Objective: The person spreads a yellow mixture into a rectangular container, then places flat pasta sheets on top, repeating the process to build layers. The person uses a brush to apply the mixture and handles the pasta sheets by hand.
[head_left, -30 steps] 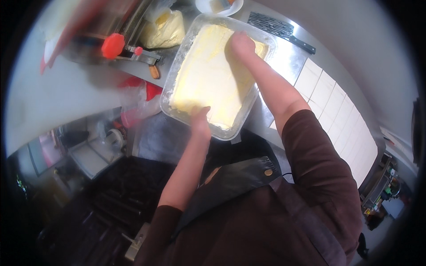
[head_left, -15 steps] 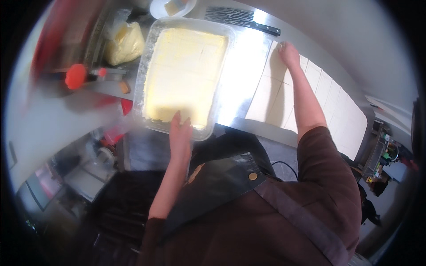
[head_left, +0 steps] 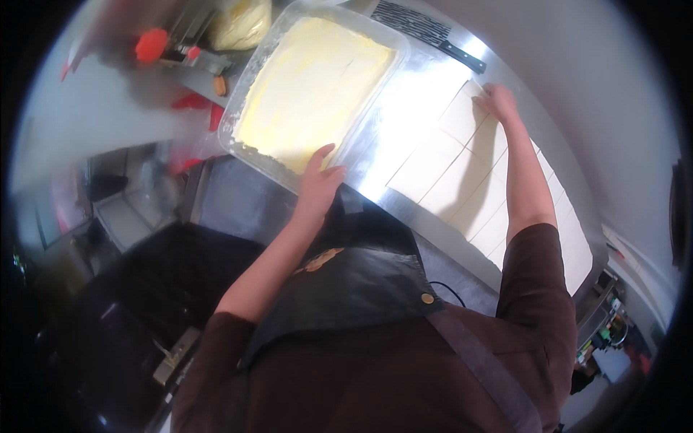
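Observation:
My left hand (head_left: pixel 320 184) is at the near right corner of a clear plastic tub (head_left: pixel 403 52), its fingers apart over the rim. Inside the tub lies a pale, flat layer of dough (head_left: pixel 317 86) dusted with yellow powder. My right hand (head_left: pixel 501 105) has its fingers closed at the far left corner of a white dough sheet (head_left: pixel 433 166) cut into rectangles. It seems to pinch the edge of one dough piece; the fingertips are partly hidden. My arm casts a shadow across the sheet.
A broad knife (head_left: pixel 462 56) with a black handle and dark patterned blade lies beyond the tub and sheet, by the wall. A plastic bag of yellowish stuff (head_left: pixel 242 25) sits at the far left, near a red round knob (head_left: pixel 151 45). The metal counter (head_left: pixel 386 155) shines with glare.
The view has turned, so the tub and counter appear tilted. My left hand has shifted from the tub's near edge toward its right corner. My right hand stays at the dough sheet's far corner.

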Tool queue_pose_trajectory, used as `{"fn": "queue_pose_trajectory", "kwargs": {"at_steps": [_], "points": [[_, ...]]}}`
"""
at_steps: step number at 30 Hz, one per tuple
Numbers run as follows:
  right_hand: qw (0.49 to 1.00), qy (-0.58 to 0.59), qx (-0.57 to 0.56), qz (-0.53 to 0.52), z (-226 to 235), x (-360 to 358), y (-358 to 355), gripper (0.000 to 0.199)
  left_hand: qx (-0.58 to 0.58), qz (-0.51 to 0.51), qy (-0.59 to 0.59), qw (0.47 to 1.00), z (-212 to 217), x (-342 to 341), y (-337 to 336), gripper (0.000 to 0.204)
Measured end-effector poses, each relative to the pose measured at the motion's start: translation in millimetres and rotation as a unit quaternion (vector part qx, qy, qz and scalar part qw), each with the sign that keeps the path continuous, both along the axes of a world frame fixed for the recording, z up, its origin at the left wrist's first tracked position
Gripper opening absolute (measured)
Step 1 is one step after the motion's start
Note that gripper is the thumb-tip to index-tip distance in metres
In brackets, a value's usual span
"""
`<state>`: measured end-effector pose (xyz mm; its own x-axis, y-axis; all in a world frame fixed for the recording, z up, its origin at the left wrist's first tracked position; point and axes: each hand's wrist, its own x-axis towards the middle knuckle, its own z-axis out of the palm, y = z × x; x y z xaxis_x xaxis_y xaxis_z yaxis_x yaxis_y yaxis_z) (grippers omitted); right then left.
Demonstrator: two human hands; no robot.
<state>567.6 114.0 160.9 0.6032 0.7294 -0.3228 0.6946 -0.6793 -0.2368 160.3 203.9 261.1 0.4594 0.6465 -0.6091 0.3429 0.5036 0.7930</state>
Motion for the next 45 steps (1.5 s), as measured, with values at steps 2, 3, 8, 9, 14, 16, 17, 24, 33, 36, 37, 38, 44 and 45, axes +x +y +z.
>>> {"fn": "queue_pose_trajectory", "kwargs": {"at_steps": [2,3,8,9,14,16,17,24,33,36,37,38,44,45], "points": [[0.999,-0.025,0.023,0.033,1,-7,-6,0.035,0.003,-0.017,-0.005,1.000,-5,-4,-5,0.048],[0.997,-0.028,0.063,0.041,1,-13,-12,0.033,0.005,-0.028,-0.009,1.000,-6,-5,-5,0.047],[0.990,0.014,0.139,-0.025,36,-65,-23,0.022,0.010,-0.049,-0.007,0.999,-8,-10,-7,0.048],[0.989,0.030,0.147,-0.014,51,-76,-23,0.023,0.010,-0.057,-0.006,0.998,-10,-10,-5,0.048],[0.979,0.144,0.134,0.052,162,-148,-15,0.025,0.061,-0.168,-0.052,0.983,-12,-1,6,0.054],[0.966,0.183,0.144,0.116,210,-175,-8,0.024,0.129,-0.214,-0.071,0.966,-13,3,7,0.061],[0.951,0.197,0.173,0.165,229,-185,-7,0.024,0.189,-0.243,-0.076,0.948,-20,4,5,0.064],[0.873,0.321,0.336,0.151,303,-187,46,0.031,0.077,-0.430,-0.056,0.898,-22,-20,39,0.055],[0.936,0.322,0.139,0.008,107,-138,182,0.029,-0.024,-0.257,-0.031,0.966,-66,-57,100,0.036],[0.982,0.171,0.044,0.066,38,-129,197,0.028,-0.016,-0.315,0.050,0.948,-98,-48,115,0.037],[0.988,0.101,0.032,0.108,23,-125,198,0.027,-0.019,-0.307,0.050,0.950,-106,-47,119,0.037],[0.992,0.071,0.027,0.102,19,-127,199,0.027,-0.025,-0.296,0.051,0.953,-111,-49,121,0.037],[0.995,-0.048,-0.036,0.081,27,-148,196,0.028,0.089,-0.307,0.118,0.940,-121,-46,116,0.034],[0.994,-0.062,-0.040,0.086,25,-148,195,0.028,0.111,-0.297,0.104,0.943,-124,-46,113,0.034]]}}
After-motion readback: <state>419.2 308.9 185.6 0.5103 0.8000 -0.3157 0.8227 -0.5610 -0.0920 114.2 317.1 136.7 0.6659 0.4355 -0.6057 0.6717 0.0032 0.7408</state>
